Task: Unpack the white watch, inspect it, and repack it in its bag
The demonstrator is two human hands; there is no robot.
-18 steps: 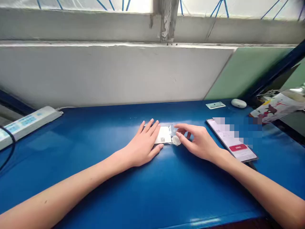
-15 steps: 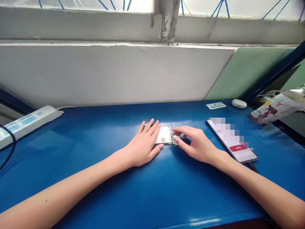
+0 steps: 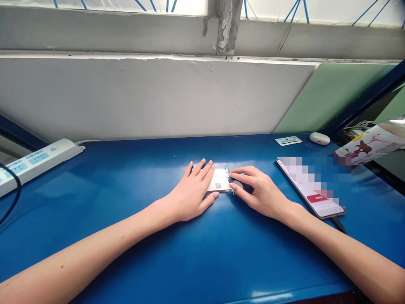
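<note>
A flat white item with a printed square code (image 3: pixel 218 179) lies in clear plastic wrapping on the blue table. My left hand (image 3: pixel 194 190) rests flat over its left part, fingers extended and thumb along the near edge. At the right end of the wrapping is my right hand (image 3: pixel 253 188), its fingertips and thumb touching or very close to the plastic, with a gap between them. A small pale round piece (image 3: pixel 237 185) shows in that gap, partly covered by the thumb; its kind is unclear.
On the right lie a phone (image 3: pixel 316 194) with a cable, a small printed card (image 3: pixel 288 140) and a white earbud case (image 3: pixel 319 138). A printed bottle (image 3: pixel 370 145) leans at the far right. The left side holds a white power strip (image 3: pixel 41 158) and a black cable (image 3: pixel 19 190).
The thumb and fingers of my right hand have shifted slightly, and the round piece between them shows more clearly. My left hand stays on the wrapped item. The view has moved a little.
</note>
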